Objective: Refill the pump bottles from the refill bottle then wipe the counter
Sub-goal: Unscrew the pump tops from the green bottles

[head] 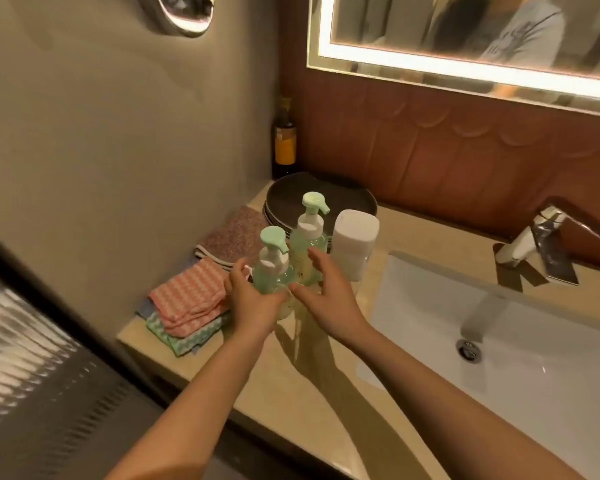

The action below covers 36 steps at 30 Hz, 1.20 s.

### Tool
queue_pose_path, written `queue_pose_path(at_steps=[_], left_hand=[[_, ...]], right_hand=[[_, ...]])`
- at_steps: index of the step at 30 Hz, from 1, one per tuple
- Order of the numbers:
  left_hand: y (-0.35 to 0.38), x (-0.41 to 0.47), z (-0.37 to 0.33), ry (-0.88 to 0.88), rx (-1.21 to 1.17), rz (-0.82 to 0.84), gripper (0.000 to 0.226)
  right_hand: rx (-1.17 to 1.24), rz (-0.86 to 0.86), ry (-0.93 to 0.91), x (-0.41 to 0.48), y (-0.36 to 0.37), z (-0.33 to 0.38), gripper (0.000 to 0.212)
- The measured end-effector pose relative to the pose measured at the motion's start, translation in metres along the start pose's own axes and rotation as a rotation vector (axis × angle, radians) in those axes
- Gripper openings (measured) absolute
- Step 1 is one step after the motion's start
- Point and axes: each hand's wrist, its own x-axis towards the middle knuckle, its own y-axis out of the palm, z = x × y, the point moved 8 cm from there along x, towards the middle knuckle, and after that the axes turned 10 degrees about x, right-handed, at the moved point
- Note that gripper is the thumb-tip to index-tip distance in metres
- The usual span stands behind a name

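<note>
While left hand (253, 301) grips front pump bottle (273, 273) round belly, right hand (326, 299) open: probably light, stiff, slick plastic; hold below collar.

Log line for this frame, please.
left hand: grips near pump bottle | right hand: open, at far pump bottle | pumps: both on | refill bottle: upright, untouched | cloths: stacked

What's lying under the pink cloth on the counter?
A green cloth shows beneath the pink cloth, with a blue edge poking out. Anything else in the stack is covered.
</note>
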Motion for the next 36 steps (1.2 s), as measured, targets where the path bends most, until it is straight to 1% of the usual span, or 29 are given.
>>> queue_pose_path(at_steps=[1,2,3,5,7,10,12,15,19,23,28,32,34,36], left_hand=[[0.003,0.005,-0.008,0.041,0.061,0.030,0.088],[0.008,0.010,-0.013,0.094,0.121,0.071,0.088],[0.012,0.017,-0.015,0.132,0.142,0.090,0.083],[0.016,0.026,-0.018,0.158,0.192,0.079,0.063],[0.015,0.024,-0.017,0.174,0.268,0.038,0.052],[0.012,0.014,-0.014,0.163,0.346,0.013,0.051],[0.014,0.007,-0.009,0.179,0.327,0.041,0.053],[0.016,-0.005,-0.003,0.191,0.228,0.112,0.064],[0.013,-0.012,-0.003,0.157,0.132,0.145,0.069],[-0.001,-0.012,-0.012,0.171,0.094,0.087,0.072],[-0.005,-0.013,-0.018,0.201,0.046,0.129,0.067],[-0.003,-0.009,-0.030,0.261,0.013,0.136,0.064],[-0.002,-0.003,-0.037,0.309,0.004,0.135,0.064],[-0.003,0.002,-0.039,0.358,0.030,0.128,0.068]], right_hand=[[0.010,0.040,0.008,0.004,0.005,0.003,0.068],[0.008,0.093,0.011,0.008,0.011,0.006,0.068],[0.001,0.141,0.011,0.012,0.017,0.008,0.067],[0.014,0.201,-0.005,0.020,0.028,0.013,0.063],[0.014,0.212,-0.018,0.025,0.034,0.009,0.058],[-0.011,0.147,-0.029,0.029,0.033,0.002,0.044],[-0.073,0.091,-0.045,0.027,0.029,-0.002,0.043],[-0.150,0.020,-0.059,0.022,0.023,-0.009,0.047],[-0.200,-0.031,-0.142,0.018,0.017,0.004,0.041],[-0.127,0.011,-0.158,0.021,0.018,0.020,0.041],[-0.069,0.082,-0.166,0.020,0.017,0.033,0.034],[-0.087,0.100,-0.161,0.025,0.023,0.035,0.050],[-0.099,0.049,-0.160,0.030,0.022,0.034,0.061],[-0.080,-0.034,-0.176,0.034,0.018,0.033,0.064]])
